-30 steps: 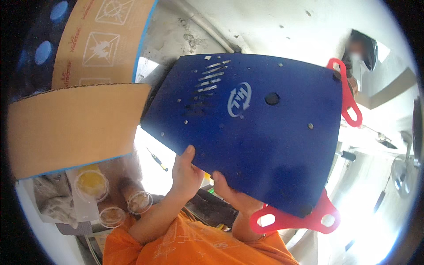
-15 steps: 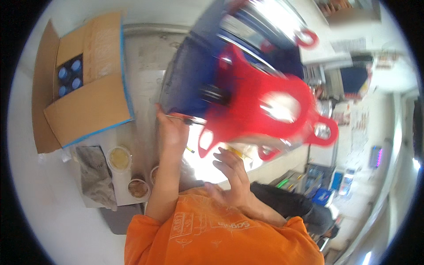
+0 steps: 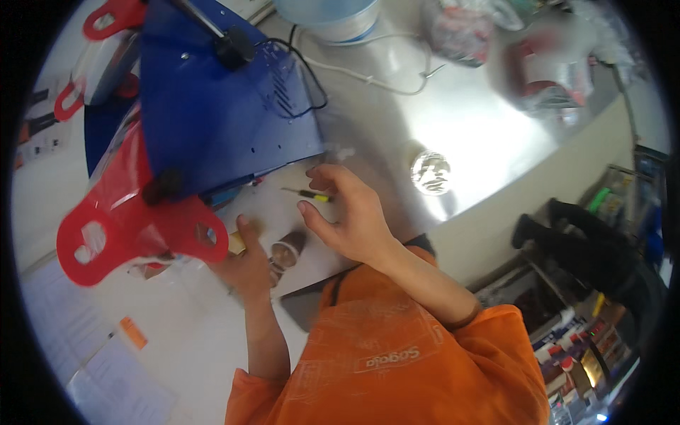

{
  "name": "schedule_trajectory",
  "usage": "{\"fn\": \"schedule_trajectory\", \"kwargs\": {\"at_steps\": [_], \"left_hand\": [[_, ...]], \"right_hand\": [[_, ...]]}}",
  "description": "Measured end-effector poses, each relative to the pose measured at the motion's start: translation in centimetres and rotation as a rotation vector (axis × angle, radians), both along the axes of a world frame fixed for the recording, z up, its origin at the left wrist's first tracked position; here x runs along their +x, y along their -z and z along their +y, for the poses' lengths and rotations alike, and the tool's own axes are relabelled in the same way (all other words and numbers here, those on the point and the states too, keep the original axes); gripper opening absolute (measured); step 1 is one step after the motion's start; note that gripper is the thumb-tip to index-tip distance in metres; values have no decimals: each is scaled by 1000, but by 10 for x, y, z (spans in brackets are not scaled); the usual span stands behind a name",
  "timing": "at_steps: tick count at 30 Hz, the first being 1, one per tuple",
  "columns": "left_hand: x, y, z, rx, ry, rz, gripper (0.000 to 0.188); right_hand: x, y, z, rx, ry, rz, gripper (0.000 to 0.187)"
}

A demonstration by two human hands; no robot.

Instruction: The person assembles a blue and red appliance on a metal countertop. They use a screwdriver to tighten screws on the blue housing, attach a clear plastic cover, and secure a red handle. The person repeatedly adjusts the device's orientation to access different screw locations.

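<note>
A large machine with a blue metal body (image 3: 227,113) and red plastic end pieces (image 3: 142,227) fills the upper left. My left hand (image 3: 244,265) is beneath its red lobe, thumb apart from the fingers; some fingers are blurred or hidden. A small yellowish thing (image 3: 236,243) shows beside that thumb, and I cannot tell whether they touch. My right hand (image 3: 350,212) hovers open with curved fingers, holding nothing. Beside its fingertips lies a small screwdriver (image 3: 315,195) with a black and yellow handle. Between my hands stands a cup with brown contents (image 3: 287,249).
On the metal table (image 3: 382,127) are a shiny round dish (image 3: 430,172), a pale cable (image 3: 382,83), a clear tub (image 3: 329,18) and plastic-wrapped packages (image 3: 460,32). Papers (image 3: 106,375) and an orange tag (image 3: 133,333) lie at lower left. Dark-clothed legs (image 3: 595,248) are at right.
My view has turned, so the machine now appears at upper left. My left hand has left the machine's blue edge and is lower, under the red piece. My right hand remains empty.
</note>
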State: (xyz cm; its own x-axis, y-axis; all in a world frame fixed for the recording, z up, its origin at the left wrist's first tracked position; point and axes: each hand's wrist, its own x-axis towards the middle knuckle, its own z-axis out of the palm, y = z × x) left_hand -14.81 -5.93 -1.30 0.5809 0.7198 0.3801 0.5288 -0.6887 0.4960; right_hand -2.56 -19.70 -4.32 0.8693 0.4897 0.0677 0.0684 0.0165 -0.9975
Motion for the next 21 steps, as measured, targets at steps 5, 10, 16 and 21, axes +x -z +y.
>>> {"fn": "schedule_trajectory", "kwargs": {"at_steps": [5, 10, 16, 21], "left_hand": [[45, -12, 10, 247, 91, 222, 68], [42, -15, 15, 453, 194, 160, 84], [36, -45, 32, 124, 195, 325, 87], [32, -43, 52, 182, 385, 361, 76]], "right_hand": [[9, 34, 24, -1, -159, 370, 44], [11, 63, 28, 82, -41, 227, 54], [7, 68, 34, 133, 23, 272, 50], [-24, 89, 67, 570, -198, 955, 49]]}}
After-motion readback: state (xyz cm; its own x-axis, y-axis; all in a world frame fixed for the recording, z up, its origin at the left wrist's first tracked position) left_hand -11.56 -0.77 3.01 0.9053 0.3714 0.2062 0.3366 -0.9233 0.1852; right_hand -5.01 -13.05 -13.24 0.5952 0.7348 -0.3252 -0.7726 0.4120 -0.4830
